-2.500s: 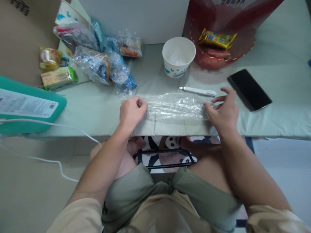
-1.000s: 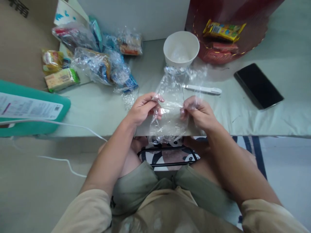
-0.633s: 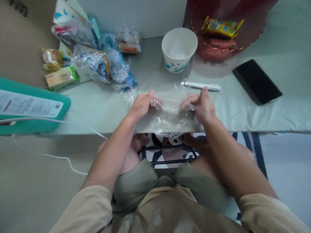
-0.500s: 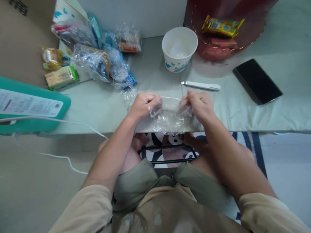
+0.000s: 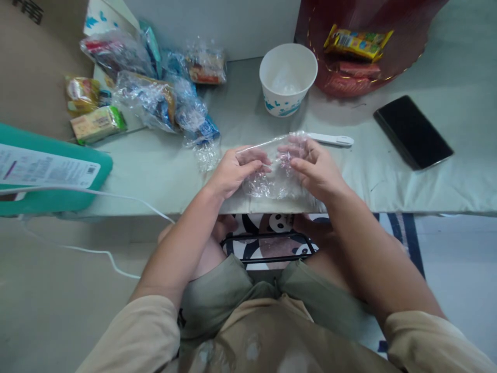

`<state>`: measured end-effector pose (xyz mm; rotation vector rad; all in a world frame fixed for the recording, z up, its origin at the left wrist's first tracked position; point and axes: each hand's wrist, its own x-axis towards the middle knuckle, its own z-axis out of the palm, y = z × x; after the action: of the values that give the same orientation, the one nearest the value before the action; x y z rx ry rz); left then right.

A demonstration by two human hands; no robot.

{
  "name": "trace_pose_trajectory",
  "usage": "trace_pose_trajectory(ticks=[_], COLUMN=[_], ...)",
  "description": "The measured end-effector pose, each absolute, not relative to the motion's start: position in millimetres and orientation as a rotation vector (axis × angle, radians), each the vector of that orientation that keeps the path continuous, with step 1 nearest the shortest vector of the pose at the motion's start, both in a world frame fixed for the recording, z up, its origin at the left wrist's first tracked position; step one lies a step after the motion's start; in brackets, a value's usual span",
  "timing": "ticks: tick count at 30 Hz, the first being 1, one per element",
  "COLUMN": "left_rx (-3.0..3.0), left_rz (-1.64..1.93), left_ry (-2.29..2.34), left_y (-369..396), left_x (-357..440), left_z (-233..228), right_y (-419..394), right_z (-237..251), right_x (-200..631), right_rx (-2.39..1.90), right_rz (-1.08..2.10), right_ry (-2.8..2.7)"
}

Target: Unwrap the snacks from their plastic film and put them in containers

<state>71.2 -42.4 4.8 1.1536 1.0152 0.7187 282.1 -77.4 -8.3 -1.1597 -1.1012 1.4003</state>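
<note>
Table [image 5: 427, 171]: pale green padded top, spanning the view, its near edge just above the person's lap.

Cardboard box [image 5: 34, 67]: brown, far left, behind the snacks.

Red bag [image 5: 368, 31]: far right of centre, mouth open toward the person; a yellow snack packet [image 5: 359, 44] lies inside it.

Teal pack [image 5: 46, 173]: at the left edge of the table, printed white label on top, a white cable [image 5: 97, 199] running across its front.

Pile of wrapped snacks [image 5: 155, 98]: far left of the table, several packets in clear film, heaped together.

Paper cup [image 5: 288, 77]: white with blue print, upright, just left of the red bag, clear film inside.

Phone [image 5: 412, 132]: black, screen dark, lying flat, well apart to the right of the hands.

Clear plastic wrap [image 5: 277, 168]: crumpled, lifted just over the near edge of the table at centre, between the two hands.

Left hand [image 5: 235, 171]: fingers curled, pinching the left side of the wrap.

Right hand [image 5: 316, 171]: fingers closed on the right side of the wrap, close to the left hand.

White pen-like tool [image 5: 332, 140]: lying flat just beyond the right hand; whether it touches the wrap cannot be told.
</note>
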Motion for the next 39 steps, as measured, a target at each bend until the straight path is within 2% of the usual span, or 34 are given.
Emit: trace_pose_trajectory(ticks=[4,11,15,19,24,30,34,39], left_rx=[1.262,1.228,1.377,1.688,1.992,1.958,1.864,2.01], left_rz=[0.741,0.909,0.901,0.867,1.197,0.916,0.742,1.144], left_ry=[1.029,0.948,0.87,1.107,1.465,1.219,1.253,1.535], left_y=[-40,-34,-30,-31,-50,-66,-58,-18], left_x=[67,53,47,46,61,96,96,100], left_z=[6,11,12,3,14,31,29,58], right_y=[-84,-83,-79,-78,-80,-86,-81,-68], right_z=[0,-1,-1,-1,4,12,13,7], right_x=[279,283,286,282,275,268,270,281], right_rx=[-1.258,-1.052,-1.051,-1.205,-1.333,-1.055,-0.965,-1.186], right_rz=[1.529,1.527,1.484,1.359,1.149,1.452,1.593,1.355], right_ry=[-1.221,-0.998,-1.073,-1.142,-1.129,-0.993,-0.751,-0.508])
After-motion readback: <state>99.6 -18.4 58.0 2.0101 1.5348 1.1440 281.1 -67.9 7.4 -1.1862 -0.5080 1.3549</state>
